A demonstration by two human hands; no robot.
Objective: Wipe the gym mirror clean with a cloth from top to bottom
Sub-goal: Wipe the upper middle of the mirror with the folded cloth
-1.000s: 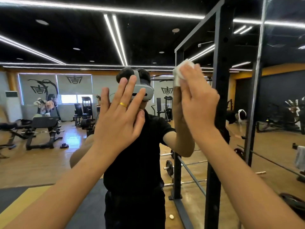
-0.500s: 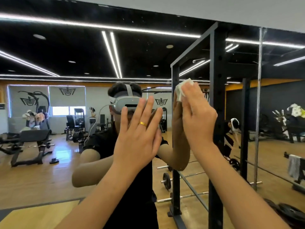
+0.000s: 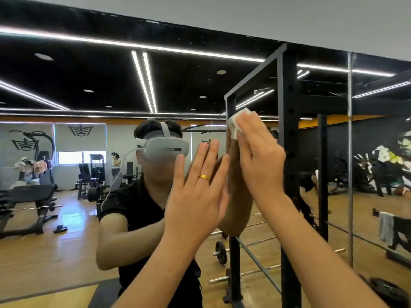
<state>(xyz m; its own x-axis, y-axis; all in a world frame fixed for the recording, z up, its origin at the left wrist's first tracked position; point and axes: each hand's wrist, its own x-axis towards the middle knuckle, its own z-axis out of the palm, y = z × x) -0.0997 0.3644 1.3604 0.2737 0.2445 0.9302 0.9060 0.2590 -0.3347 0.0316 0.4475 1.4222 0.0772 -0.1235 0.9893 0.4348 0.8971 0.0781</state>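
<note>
A large wall mirror (image 3: 89,85) fills the view, its top edge running under the grey wall. My right hand (image 3: 259,152) presses a small white cloth (image 3: 236,122) flat against the glass at about head height. My left hand (image 3: 198,194), wearing a gold ring, rests with fingers spread and palm flat on the mirror just left of and below the right hand. It holds nothing. The mirror shows a person in a black shirt and a headset, both arms raised to the glass.
A vertical seam (image 3: 350,152) between mirror panels runs at the right. The reflection shows a black squat rack (image 3: 289,174), barbells, weight plates, benches at the left and a wooden floor.
The view has tilted up, so the mirror's top edge and grey wall show more. Both hands sit lower in the frame. The cloth stays pressed on the glass under the right hand.
</note>
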